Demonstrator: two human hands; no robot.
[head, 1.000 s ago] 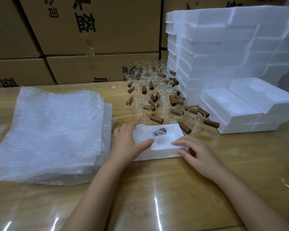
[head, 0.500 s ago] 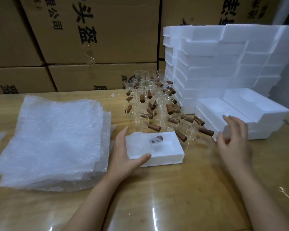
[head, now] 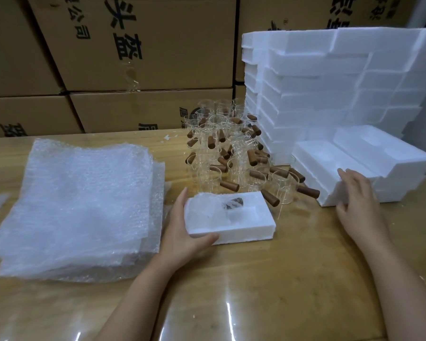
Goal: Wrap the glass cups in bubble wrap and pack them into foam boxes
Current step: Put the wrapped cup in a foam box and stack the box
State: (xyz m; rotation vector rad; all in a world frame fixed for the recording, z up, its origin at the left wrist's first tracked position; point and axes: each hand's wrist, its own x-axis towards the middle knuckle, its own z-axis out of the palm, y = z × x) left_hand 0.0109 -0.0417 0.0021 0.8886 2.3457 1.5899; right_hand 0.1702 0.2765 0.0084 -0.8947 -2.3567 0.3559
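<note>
A white foam box half [head: 246, 232] lies on the wooden table [head: 268, 279] with a bubble-wrapped glass cup [head: 221, 207] lying in its recess. My left hand [head: 182, 232] grips the box's left end, thumb along its front edge. My right hand [head: 357, 200] is spread on the front corner of a foam piece [head: 330, 163] at the right, fingers over its top and thumb on its side. Several bare glass cups with brown wooden handles [head: 231, 156] stand clustered behind the box.
A thick pile of bubble wrap sheets [head: 79, 203] lies at the left. Stacked foam box pieces [head: 330, 82] rise at the back right. Cardboard cartons [head: 138, 45] line the far edge of the table.
My right hand left the foam box with the wrapped cup, swung to the right and now rests on the foam piece there. My left hand stayed on the box.
</note>
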